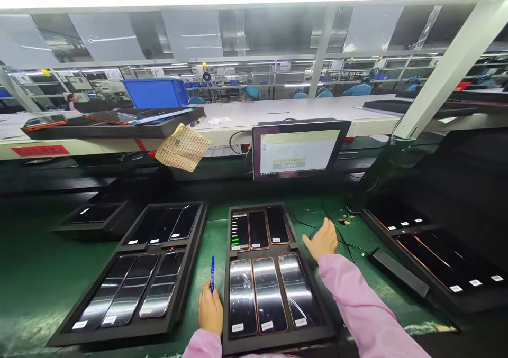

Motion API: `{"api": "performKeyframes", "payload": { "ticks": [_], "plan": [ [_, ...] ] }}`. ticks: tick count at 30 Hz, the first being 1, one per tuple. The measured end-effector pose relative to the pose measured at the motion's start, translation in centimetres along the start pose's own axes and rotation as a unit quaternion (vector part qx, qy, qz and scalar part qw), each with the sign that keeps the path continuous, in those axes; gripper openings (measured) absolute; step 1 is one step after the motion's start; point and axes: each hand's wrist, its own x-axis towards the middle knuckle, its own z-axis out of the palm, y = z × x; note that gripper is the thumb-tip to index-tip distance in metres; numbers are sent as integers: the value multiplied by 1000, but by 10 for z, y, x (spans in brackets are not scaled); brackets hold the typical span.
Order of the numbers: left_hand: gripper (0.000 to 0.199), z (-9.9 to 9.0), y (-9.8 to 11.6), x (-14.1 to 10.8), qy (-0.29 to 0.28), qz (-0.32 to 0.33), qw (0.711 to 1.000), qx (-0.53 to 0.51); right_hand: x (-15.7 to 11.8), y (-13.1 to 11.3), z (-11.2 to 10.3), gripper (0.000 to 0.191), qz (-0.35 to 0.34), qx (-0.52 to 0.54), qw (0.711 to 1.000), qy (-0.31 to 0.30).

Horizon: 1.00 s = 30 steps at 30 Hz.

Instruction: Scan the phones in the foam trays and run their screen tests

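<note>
Head view: a blue pen in the left hand, the right hand beside a tray of phones.

The left hand (211,309), in a pink sleeve, has its fingers closed around the lower end of a slim blue marker pen (212,273), which points away from the person over the green worktop (214,226), just left of a black rectangular foam tray (278,343). That tray holds six flat, glossy dark-screened phones (270,294) in two rows of three; the far-left one shows a lit list with green marks. The right hand (323,240) is just beyond the tray's right edge, over a small dark object (314,233) mostly hidden beneath it; whether its fingers grip this, I cannot tell. Behind stands a black-framed monitor (299,150) reading "Ready".
</note>
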Motion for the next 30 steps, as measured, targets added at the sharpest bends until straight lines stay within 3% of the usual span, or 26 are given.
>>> {"api": "performKeyframes", "payload": {
  "ticks": [1,2,4,6,9,19,23,25,26,28,29,30],
  "plan": [
    [44,1,-1,0,0,2,1000,0,6,-17,-2,71,-62,9,998,29],
    [44,1,-2,0,0,4,1000,0,13,-36,-6,62,-177,34,979,94],
    [44,2,-4,0,1,7,1000,0,26,-76,-17,46,-374,57,906,187],
    [44,4,-6,1,4,10,1000,-1,37,-110,-29,37,-454,47,860,226],
    [41,6,-9,1,13,13,1000,-4,49,-141,-41,37,-478,12,845,241],
    [42,13,-17,0,32,30,999,-5,65,-156,-44,37,-465,-1,852,242],
    [40,12,-14,0,36,25,999,-8,55,-126,-39,34,-418,73,853,304],
    [39,10,-11,-1,33,23,999,-8,48,-90,-28,34,-355,87,877,313],
    [39,9,-9,-1,31,24,999,-10,44,-69,-21,36,-300,75,904,294],
    [38,7,-7,-1,30,27,999,-13,33,-25,-5,48,-126,1,973,196],
    [38,6,-5,-1,32,28,999,-15,28,-6,3,54,-31,-52,991,118],
    [37,6,-4,-2,33,28,999,-16,22,10,11,56,7,-64,994,84]
  ]
}}
